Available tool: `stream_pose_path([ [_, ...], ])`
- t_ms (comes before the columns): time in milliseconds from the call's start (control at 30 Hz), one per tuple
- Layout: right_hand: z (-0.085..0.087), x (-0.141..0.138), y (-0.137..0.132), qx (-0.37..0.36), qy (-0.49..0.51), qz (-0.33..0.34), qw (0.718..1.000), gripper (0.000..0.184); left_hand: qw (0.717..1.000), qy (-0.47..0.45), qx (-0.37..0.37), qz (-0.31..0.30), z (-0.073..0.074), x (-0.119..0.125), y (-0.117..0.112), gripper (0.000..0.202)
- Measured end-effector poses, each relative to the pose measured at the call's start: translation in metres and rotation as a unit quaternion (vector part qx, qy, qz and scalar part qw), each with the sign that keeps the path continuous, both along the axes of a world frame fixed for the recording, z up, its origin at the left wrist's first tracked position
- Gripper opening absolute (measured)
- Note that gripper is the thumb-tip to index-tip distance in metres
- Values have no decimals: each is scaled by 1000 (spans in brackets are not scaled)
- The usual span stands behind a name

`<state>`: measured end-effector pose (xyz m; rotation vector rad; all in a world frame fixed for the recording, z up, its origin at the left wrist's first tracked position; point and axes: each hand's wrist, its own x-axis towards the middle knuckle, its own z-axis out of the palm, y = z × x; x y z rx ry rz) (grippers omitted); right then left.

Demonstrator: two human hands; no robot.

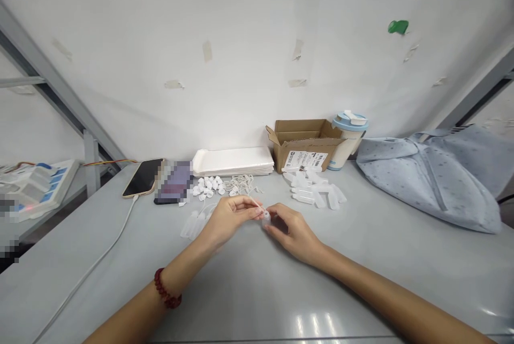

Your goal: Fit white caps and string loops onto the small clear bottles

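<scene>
My left hand (233,214) pinches a thin white stick (256,202) between thumb and fingertips. The stick slants down toward the mouth of a small translucent bottle (266,219); whether its end is inside I cannot tell. Around that bottle, the thumb and fingers of my right hand (295,232) are closed, just above the tabletop. Beyond my left hand lie a heap of white caps (209,186) and a pile of thin off-white sticks (240,185). Several translucent bottles with sticks (193,225) lie partly hidden by my left hand. More translucent bottles (315,189) are heaped at back right.
Along the wall stand a stack of white flat packets (233,162), an open cardboard box (307,148) and a lidded cup (347,140). A blue cloth bag (429,183) lies right. At left are a phone (144,178) on a white cable (96,263) and a second phone (174,183).
</scene>
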<state>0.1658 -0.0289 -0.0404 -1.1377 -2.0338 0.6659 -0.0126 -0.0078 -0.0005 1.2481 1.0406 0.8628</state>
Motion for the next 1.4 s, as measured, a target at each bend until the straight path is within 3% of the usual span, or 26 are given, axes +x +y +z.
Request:
stream_pose_path([
  [433, 3, -3, -3, 17, -17, 30, 999, 18, 1000, 12, -1, 14, -4, 5, -2, 12],
  [767, -1, -4, -4, 63, -43, 53, 996, 21, 996, 84, 41, 9, 1, 8, -4, 15],
  [1133, -2, -3, -1, 26, -16, 35, 999, 15, 984, 133, 113, -42, 2, 2, -4, 20],
  [1400, -3, -3, -1, 26, 1, 42, 999, 13, 961, 190, 191, -61, -7, 2, -6, 17],
])
